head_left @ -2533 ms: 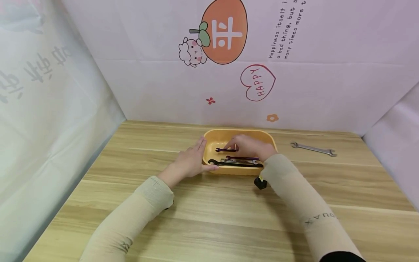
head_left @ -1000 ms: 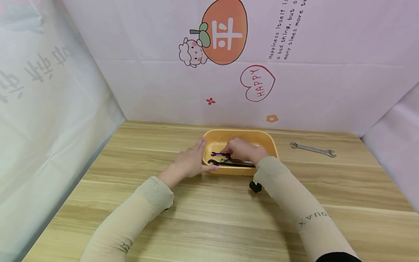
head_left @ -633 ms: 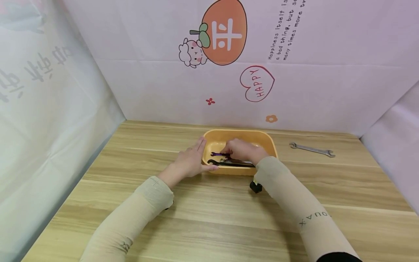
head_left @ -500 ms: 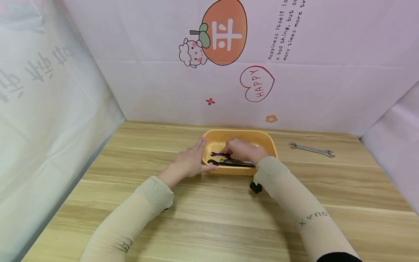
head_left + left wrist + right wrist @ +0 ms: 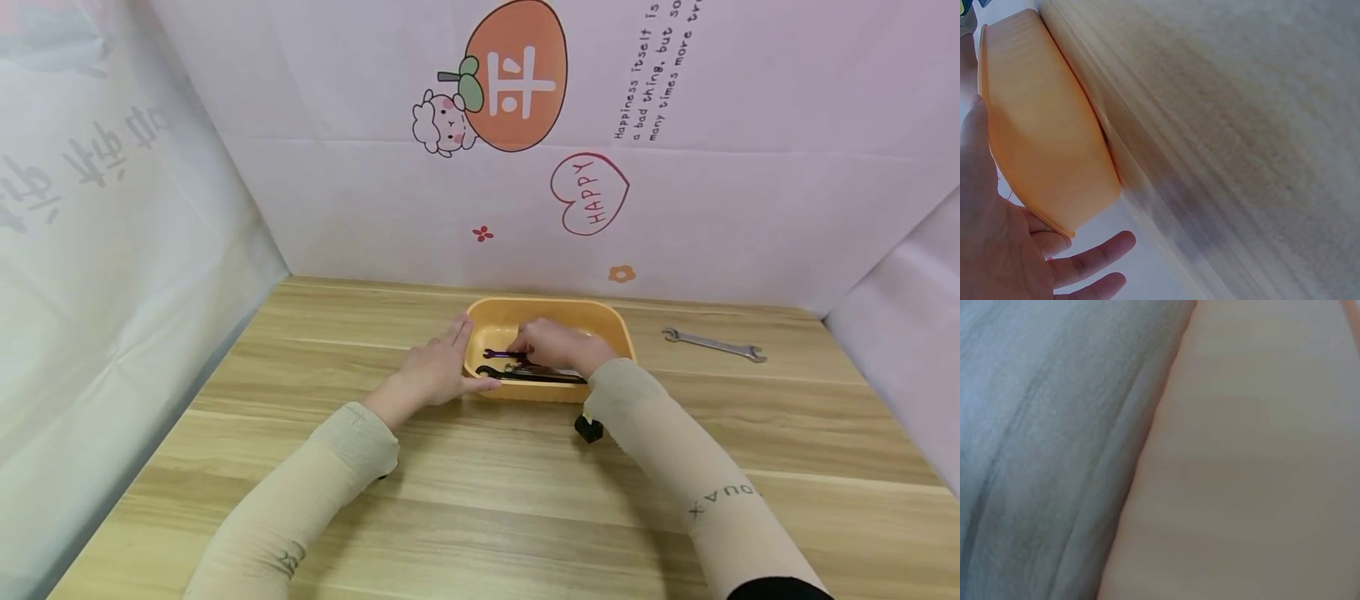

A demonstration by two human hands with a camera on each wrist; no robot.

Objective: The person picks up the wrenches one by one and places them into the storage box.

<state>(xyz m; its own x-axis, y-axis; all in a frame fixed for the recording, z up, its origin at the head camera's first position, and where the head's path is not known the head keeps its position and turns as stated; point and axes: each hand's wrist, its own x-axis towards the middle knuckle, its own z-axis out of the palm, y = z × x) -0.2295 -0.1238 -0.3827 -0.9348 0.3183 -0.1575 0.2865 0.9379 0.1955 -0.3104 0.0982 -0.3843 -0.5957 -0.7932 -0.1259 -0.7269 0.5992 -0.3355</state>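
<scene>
Seen from the head camera: a wooden table (image 5: 480, 500) with an orange tray (image 5: 600, 315) near its far edge, in front of a pale wall with cartoon prints.

Left hand (image 5: 433, 371) against the left outer wall of the tray, fingers straight and lightly spread, thumb along the near left corner. Pressing flat on the wall, not curled around anything. In the left wrist view, the same left hand (image 5: 997, 250) with open palm touching the tray (image 5: 1041, 131), fingertips free beyond the rim.

Right hand (image 5: 553, 344) inside the tray, over the tools. Fingers bent down around the right end of a small purple wrench (image 5: 501, 354), pinching it. Purple wrench low in the tray, toward the left half, roughly level. Just nearer, a black wrench (image 5: 525, 376) lying along the near wall, with some silver tool partly hidden under the hand.

Right wrist view too close and blurred: only skin and grey surface, nothing more to tell.

On the table, well apart to the right of the tray, a silver wrench (image 5: 714, 343) lying flat.
</scene>
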